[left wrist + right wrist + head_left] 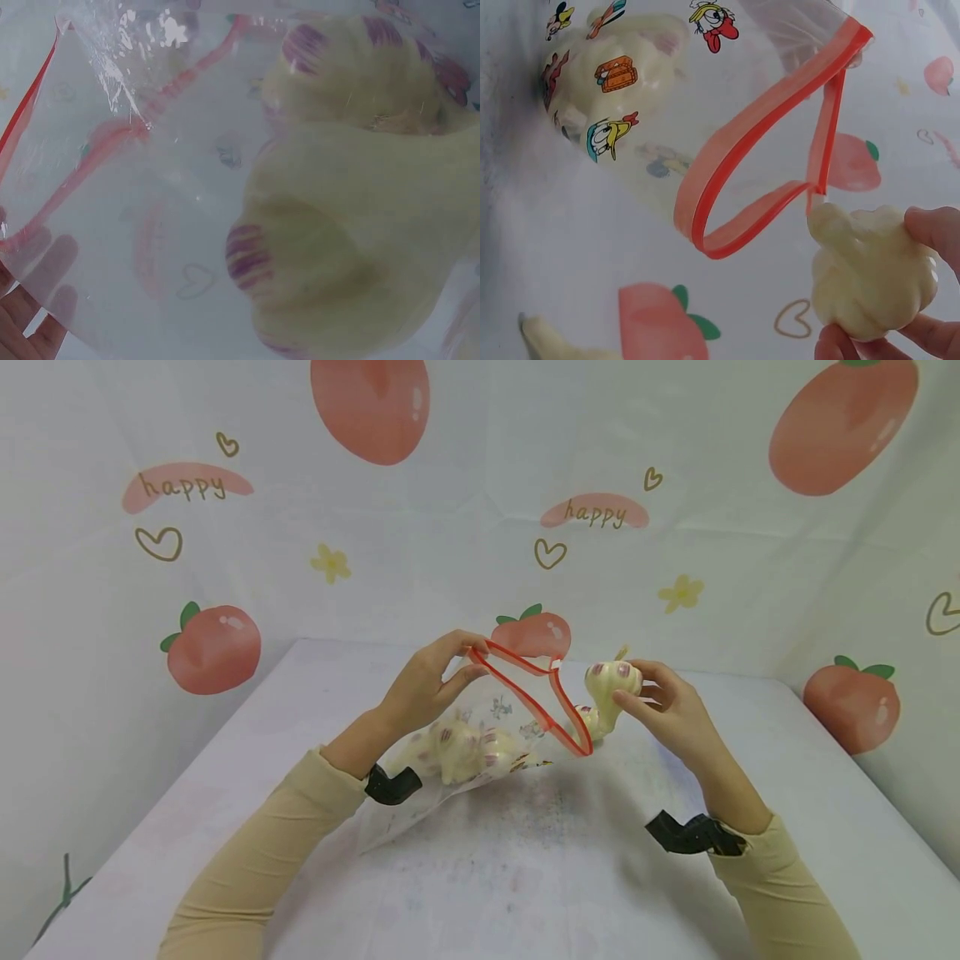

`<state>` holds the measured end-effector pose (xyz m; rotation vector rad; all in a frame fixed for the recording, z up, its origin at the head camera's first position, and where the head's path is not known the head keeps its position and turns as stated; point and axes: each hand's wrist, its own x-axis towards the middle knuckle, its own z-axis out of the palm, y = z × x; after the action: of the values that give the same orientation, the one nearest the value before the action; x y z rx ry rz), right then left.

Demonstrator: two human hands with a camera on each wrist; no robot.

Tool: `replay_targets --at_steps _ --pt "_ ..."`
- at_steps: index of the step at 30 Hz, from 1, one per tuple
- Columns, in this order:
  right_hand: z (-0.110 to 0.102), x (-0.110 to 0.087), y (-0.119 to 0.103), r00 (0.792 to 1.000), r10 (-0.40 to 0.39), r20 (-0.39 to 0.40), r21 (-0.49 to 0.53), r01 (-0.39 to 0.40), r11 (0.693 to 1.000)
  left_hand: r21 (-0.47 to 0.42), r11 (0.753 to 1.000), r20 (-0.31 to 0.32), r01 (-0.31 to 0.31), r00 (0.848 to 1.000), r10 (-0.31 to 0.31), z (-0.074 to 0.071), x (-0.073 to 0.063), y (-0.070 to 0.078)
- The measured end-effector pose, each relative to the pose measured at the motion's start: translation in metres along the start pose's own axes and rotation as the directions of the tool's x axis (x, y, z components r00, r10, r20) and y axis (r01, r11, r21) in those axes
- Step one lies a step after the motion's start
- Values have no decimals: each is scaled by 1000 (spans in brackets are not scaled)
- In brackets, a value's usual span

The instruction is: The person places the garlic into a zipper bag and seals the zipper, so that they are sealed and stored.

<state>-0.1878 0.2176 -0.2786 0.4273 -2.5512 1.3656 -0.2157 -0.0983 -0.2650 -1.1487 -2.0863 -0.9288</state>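
Note:
A clear zip bag (517, 714) with a red rim and cartoon prints hangs with its mouth gaping to the right. My left hand (431, 685) pinches one upper corner of that rim. Several cream garlic bulbs (337, 270) with purple streaks lie inside, seen through the plastic. In my right hand (675, 710), thumb and fingers grip another garlic bulb (874, 277) just right of the bag's mouth. Its stem end points down in the head view. Behind it, a further garlic bulb (588, 720) rests on the table, partly hidden by the bag's rim.
The white table (585, 893) reaches back to a white cloth (450, 543) printed with red fruit, hearts and flowers. A black band (393, 785) sits at the left wrist, and another black band (693, 833) at the right.

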Motion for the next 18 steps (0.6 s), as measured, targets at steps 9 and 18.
replay_targets --at_steps 9,18 --pt "2 -3 -6 999 -37 11 7 37 999 2 1000 6 3 1000 -3 1 0 0" --pt "9 -4 -8 996 -85 25 44 84 996 5 1000 6 -9 1000 8 1 -1 2"
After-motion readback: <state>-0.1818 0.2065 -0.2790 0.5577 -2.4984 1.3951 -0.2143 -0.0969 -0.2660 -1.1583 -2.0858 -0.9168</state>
